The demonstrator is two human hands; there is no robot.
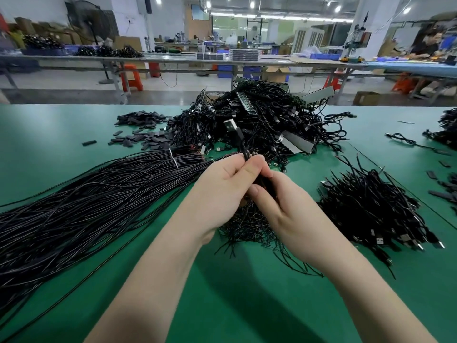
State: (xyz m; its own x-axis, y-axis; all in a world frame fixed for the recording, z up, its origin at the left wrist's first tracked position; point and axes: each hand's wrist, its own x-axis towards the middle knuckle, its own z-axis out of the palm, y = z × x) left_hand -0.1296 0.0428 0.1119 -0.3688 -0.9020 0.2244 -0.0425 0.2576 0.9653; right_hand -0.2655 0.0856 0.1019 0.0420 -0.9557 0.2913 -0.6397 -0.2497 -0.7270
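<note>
USB cable (238, 138) held up over green table (74, 125), plug end topmost, in front of tangled cable heap (259, 115). Left hand (222, 184) pinching it just under plug; right hand (284, 206) curled round lower length. Probably mid-assembly on loose end; next likely needs firm pinch, fine fingertip alignment.

Bare worktop (235, 305) lies open along the near edge, between the forearms. On the left a long wire bundle (99, 194) bars any sweep across. Ahead, the big cable heap (259, 120) closes the way, with sleeve bits (146, 139) scattered at its left. On the right a plug pile (371, 211) stands near. The green lane behind it is crossed by a loose lead (405, 141). Wire scraps (247, 231) lie under the left hand (222, 184) and right hand (284, 209), which both grip a cable (237, 137).
</note>
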